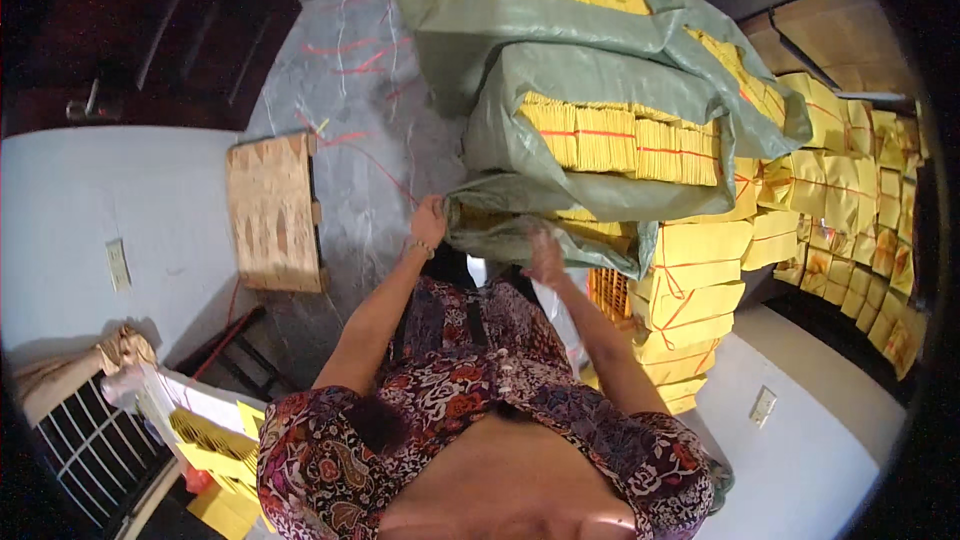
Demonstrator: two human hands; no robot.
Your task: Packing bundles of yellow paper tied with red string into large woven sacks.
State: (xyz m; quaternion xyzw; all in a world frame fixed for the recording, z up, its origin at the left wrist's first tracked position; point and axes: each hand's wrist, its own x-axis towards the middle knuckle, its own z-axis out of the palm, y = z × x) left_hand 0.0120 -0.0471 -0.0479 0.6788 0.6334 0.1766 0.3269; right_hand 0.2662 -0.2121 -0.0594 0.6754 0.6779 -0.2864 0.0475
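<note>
A grey-green woven sack (478, 237) stands nearest to me with its mouth open, and yellow paper bundles (606, 231) show inside. At its left corner, my left hand (430, 222) is closed on the sack's rim; a bracelet circles that wrist. By the near side of the same sack, my right hand (544, 256) has its fingers stretched out and slightly blurred, with nothing visible held in it. Just beyond stands a second green sack (600, 75), packed with yellow paper stacks (620, 140) tied with red string. A third filled sack (470, 30) lies farther back.
Tied yellow stacks (690, 285) rise at the right beside an orange plastic crate (608, 295), with more piled along the far right. A wooden board (272, 212) lies on the grey floor (360, 175) at left, near red string scraps. A dark door (130, 40) is at far left.
</note>
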